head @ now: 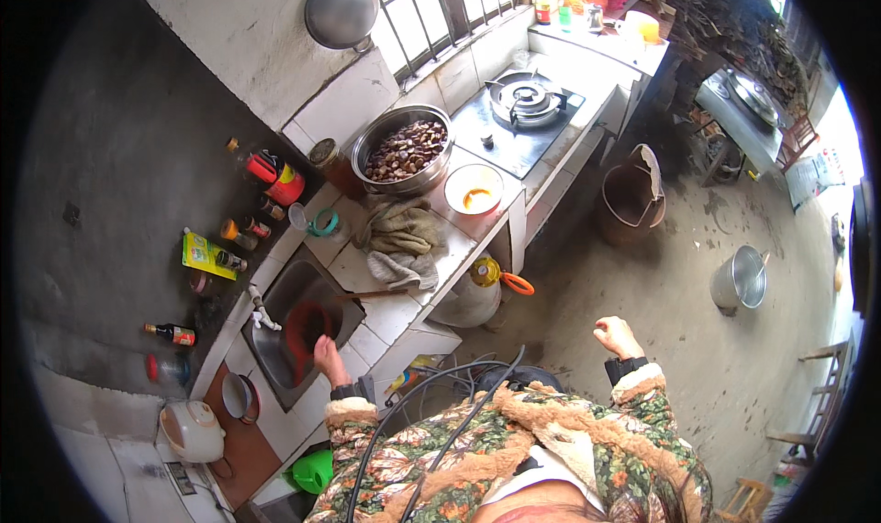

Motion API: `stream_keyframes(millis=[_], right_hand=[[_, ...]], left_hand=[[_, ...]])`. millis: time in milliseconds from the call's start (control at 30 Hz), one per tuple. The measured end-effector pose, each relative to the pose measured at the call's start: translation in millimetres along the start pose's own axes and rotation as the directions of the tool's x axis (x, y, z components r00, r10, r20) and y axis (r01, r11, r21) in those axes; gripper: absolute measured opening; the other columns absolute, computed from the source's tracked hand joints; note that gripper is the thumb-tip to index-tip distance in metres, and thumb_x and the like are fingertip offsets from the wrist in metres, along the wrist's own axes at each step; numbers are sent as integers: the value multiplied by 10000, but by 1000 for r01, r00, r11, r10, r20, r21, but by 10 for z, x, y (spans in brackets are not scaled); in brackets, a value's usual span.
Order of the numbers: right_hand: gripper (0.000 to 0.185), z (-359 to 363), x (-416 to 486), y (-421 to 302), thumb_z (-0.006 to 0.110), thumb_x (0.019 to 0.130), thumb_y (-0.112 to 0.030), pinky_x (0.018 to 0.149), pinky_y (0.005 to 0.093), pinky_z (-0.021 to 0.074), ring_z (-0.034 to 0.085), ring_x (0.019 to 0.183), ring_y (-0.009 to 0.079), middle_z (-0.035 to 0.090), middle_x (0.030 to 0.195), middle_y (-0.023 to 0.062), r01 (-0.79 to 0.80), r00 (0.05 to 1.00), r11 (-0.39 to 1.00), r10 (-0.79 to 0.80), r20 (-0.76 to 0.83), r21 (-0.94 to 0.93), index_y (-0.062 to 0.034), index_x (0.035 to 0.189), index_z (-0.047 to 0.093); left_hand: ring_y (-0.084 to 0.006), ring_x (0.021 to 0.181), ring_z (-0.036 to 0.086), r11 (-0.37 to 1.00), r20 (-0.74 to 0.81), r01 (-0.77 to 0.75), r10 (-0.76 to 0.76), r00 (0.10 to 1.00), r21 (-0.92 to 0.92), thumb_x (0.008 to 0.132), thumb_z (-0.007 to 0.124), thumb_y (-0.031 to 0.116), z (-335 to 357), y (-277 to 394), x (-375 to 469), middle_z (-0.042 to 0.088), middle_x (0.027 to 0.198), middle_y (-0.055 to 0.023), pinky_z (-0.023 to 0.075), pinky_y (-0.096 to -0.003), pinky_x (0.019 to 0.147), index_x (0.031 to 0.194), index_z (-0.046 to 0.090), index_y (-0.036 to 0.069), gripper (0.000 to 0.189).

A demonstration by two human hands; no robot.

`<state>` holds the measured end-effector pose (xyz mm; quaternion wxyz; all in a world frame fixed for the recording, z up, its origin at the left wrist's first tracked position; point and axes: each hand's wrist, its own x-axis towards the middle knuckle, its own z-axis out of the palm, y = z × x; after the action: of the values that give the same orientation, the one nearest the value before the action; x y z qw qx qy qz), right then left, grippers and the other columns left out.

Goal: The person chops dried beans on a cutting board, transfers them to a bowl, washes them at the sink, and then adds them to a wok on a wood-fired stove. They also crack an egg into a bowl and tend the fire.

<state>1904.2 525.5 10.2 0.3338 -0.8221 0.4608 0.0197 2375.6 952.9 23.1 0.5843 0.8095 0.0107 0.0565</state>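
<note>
My left hand (331, 363) is over the near edge of a steel sink (275, 358), and I see nothing in it; its fingers are blurred. A red round basin or strainer (300, 347) sits in the sink, dark inside, just beyond those fingers. The tap (263, 315) rises at the sink's wall side. Away from the counter, my right hand (619, 338) hangs above the floor with its fingers curled and nothing visible in them. Crumpled grey cloths (402, 237) lie on the tiles beyond the sink. Behind them stands a steel pot (359, 172) of brown chestnut-like pieces (406, 151).
A white bowl (461, 182) stands near the counter edge, before a gas hob (523, 127). Below is a gas cylinder (468, 306). Bottles and jars (237, 234) line the wall. A rice cooker (193, 431) is at left. A brown bucket (619, 206) and metal pail (731, 279) occupy the floor.
</note>
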Motion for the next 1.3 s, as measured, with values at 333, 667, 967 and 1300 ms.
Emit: stream_keyframes(millis=[333,667,967,1300], right_hand=[[465,-593,1142,-895,614,780,-148,738,346,513,639,771,263,652,933,152,240,967,959,-221,-128,154,-56,1227,524],[445,-598,2554,-2222,610,804,-94,683,290,510,630,714,179,657,895,107,312,950,925,-297,-101,218,-65,1239,517],[355,-400,2747,-2520,510,915,-192,583,236,479,569,649,93,620,821,43,9,983,844,-105,149,537,-5,1216,530],[294,-293,2901,-2529,486,909,-176,567,222,497,570,627,82,617,835,26,-40,948,790,-165,274,612,5,1124,570]], left_hand=[[-63,725,568,939,329,147,-38,944,-312,887,523,70,1560,998,29,656,879,-33,448,-185,634,1108,590,15,237],[-81,831,558,973,502,61,60,863,-221,873,555,5,2273,1182,498,611,916,-30,444,-214,767,1239,488,6,371],[-89,636,519,998,542,59,-47,839,-4,831,602,32,2673,979,674,572,744,-31,442,-248,587,1121,556,-46,304],[-167,584,572,989,546,-20,-62,836,144,825,622,121,2728,949,766,612,692,-89,453,-310,575,955,571,-40,213]])
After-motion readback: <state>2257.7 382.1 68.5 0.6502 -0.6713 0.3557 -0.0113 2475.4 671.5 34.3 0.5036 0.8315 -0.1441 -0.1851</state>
